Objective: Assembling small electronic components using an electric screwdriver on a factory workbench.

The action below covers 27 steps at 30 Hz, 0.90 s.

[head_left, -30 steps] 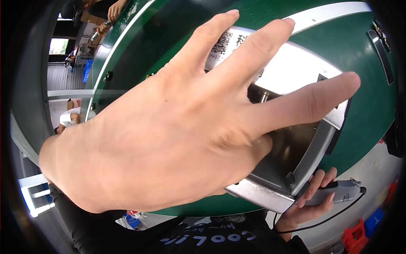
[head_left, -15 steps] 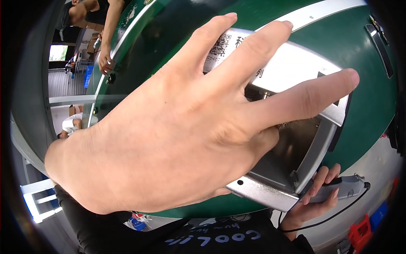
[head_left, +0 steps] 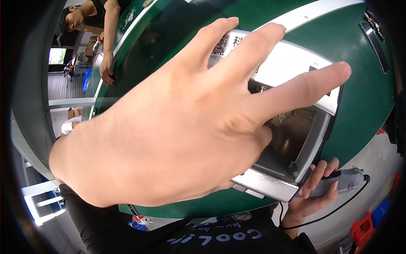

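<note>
My left hand (head_left: 182, 127) fills the middle of the view, back upward, over a silver metal screw feeder (head_left: 296, 63). Three of its fingers stretch across the feeder's top. The index finger curls down toward the thumb, which is mostly hidden, so anything pinched there is out of sight. Small screws (head_left: 281, 118) lie heaped in the feeder's dark tray, partly covered by the hand. At the lower right, my right hand (head_left: 313, 190) wraps round a grey corded electric screwdriver (head_left: 344, 182), beside the feeder's near corner. The screwdriver's front end is hidden.
The feeder stands on a green worktop (head_left: 355, 97) with a white strip (head_left: 325, 9). A dark curved part (head_left: 374, 46) lies at the far right. A co-worker's hand (head_left: 106, 72) rests at the upper left. A black cable (head_left: 334, 216) loops from the screwdriver; a red stool (head_left: 362, 226) stands below.
The feeder and both hands have shifted slightly up and left in the view. More screws show beside my left index finger. The co-worker's head has lifted and their hand has lowered slightly.
</note>
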Motion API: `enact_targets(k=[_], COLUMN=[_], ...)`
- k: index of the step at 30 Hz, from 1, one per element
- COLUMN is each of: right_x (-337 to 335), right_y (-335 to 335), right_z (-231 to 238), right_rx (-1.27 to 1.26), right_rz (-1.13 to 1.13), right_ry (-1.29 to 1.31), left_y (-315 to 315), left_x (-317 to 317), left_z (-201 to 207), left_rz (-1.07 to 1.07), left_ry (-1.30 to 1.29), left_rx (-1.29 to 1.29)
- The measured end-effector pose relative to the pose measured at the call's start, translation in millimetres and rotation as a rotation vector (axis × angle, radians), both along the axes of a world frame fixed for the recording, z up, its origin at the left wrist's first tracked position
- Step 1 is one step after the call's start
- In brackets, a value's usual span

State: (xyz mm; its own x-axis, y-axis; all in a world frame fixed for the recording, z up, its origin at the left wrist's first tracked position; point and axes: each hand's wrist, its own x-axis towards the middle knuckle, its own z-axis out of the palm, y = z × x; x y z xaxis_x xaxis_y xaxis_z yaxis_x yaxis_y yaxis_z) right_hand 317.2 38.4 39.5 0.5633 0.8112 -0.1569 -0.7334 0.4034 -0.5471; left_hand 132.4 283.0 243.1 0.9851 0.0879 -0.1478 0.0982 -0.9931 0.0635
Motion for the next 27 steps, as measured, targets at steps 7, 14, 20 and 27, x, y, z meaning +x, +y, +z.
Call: enact_targets(k=[7, 14, 20, 27], right_x=[4.2, 0.7, -10.3, -85.2], right_y=[-6.6, -11.9, -5.0, -7.7], right_z=[-22.8, -21.7, -10.7, 27.5], right_rx=[0.038, 0.027, 0.224, 0.339], right_rz=[0.043, 0.025, 0.069, 0.243], right_ry=[-0.017, 0.03, -0.198, -0.854], left_y=[-21.2, -95.4, -216.1, -278.9], left_x=[-0.8, -150.7, -310.9, -413.8], left_z=[-15.5, -23.8, -96.5, -190.4], left_rz=[0.065, 0.753, 1.673, 1.81], left_ry=[-0.057, -0.238, -0.24, -0.308], left_rx=[0.007, 0.06, -0.143, 0.155])
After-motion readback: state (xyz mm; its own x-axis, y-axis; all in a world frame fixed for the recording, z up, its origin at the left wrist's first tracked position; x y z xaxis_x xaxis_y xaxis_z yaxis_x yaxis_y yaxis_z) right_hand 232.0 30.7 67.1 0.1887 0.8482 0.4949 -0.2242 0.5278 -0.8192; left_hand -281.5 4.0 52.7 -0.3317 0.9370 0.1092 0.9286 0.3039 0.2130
